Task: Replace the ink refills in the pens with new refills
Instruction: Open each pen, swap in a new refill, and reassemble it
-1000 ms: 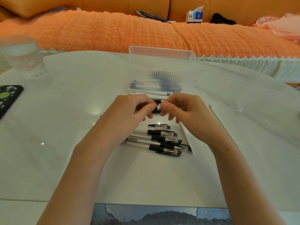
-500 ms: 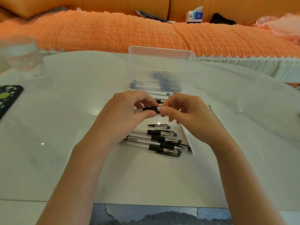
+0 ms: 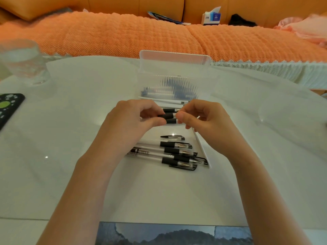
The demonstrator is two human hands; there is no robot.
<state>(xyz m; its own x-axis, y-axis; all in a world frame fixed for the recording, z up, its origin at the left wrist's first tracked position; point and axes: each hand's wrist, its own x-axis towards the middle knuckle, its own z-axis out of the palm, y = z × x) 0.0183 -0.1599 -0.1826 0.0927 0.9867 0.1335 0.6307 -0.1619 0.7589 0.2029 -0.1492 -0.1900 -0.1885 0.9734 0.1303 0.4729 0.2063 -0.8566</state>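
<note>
Both hands hold one clear pen with a black grip (image 3: 167, 116) above the table's middle. My left hand (image 3: 131, 119) grips its barrel, thumb under the black grip. My right hand (image 3: 203, 117) pinches the tip end; the tip itself is hidden by the fingers. Just under the held pen lie other pens (image 3: 171, 121) on the sheet. Nearer me, several clear pens with black grips (image 3: 177, 152) lie side by side, and a loose black-clipped cap (image 3: 174, 137) lies above them. A clear plastic box (image 3: 175, 82) behind my hands holds refills.
A water glass (image 3: 23, 62) stands at the far left, with a dark phone (image 3: 8, 106) near the left edge. White paper (image 3: 88, 96) covers the table. An orange sofa (image 3: 123, 32) runs along the back. A dark picture (image 3: 173, 234) lies at the near edge.
My fingers shifted on the pen; its black grip, hidden a second ago, now shows between my thumbs. The hands stayed in the same spot.
</note>
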